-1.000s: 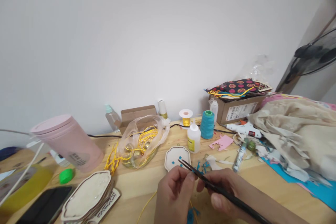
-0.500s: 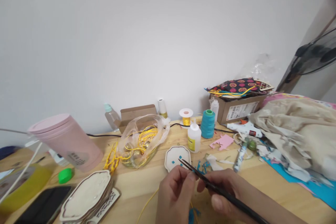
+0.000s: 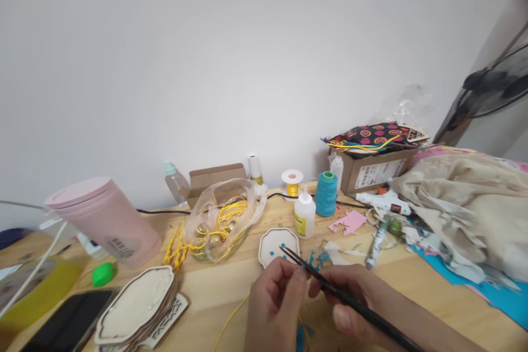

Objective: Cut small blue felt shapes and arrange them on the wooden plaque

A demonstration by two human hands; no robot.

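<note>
Near the front middle of the table, my right hand (image 3: 358, 297) is closed around long black tweezers (image 3: 342, 296), their tips pointing up and left. My left hand (image 3: 276, 300) is pinched at the tweezers' front part, with a tiny bit of blue between thumb and finger; its shape is too small to make out. Just beyond the hands lies a small white scalloped plaque (image 3: 270, 243) with several little blue pieces on it. A yellow cord (image 3: 231, 319) and a blue tassel-like thing (image 3: 303, 335) show below my left hand.
A glue bottle (image 3: 304, 217), a blue thread cone (image 3: 326, 195) and blue scraps (image 3: 319, 259) lie beyond the hands. Left are a plastic bag of yellow cord (image 3: 231, 220), stacked plaques (image 3: 136, 302), a phone (image 3: 68, 322) and a pink tumbler (image 3: 107, 223). Cloth (image 3: 474, 192) is heaped right.
</note>
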